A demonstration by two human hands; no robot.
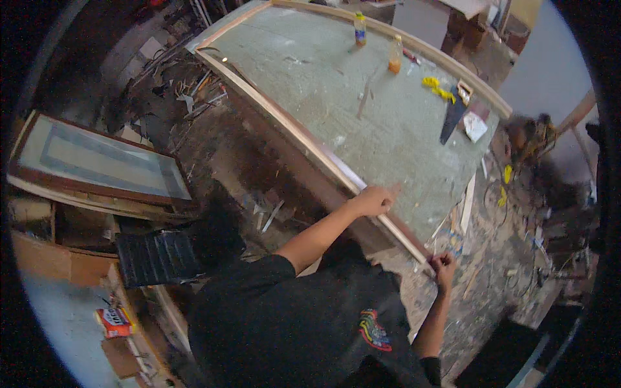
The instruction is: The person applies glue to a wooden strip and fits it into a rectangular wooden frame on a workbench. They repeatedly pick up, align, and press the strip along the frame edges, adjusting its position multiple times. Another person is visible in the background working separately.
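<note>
A long pale wooden strip (pixel 284 134) runs along the near edge of a large greenish board (pixel 310 84). My left hand (pixel 375 201) rests over this strip with its fingers curled closed around it; the fingertips are partly blurred. Farther right, at the strip's near end, my right hand (pixel 444 267) is closed in a pinch on the wood. Another wooden strip (pixel 446 57) lies along the board's far edge.
On the board are two bottles (pixel 359 31) (pixel 394 57), a handsaw (pixel 451 121), a yellow cloth-like thing (pixel 438 88) and a white crumpled piece (pixel 475 128). A framed panel (pixel 103 155) lies at left. Wood scraps (pixel 467 205) litter the floor.
</note>
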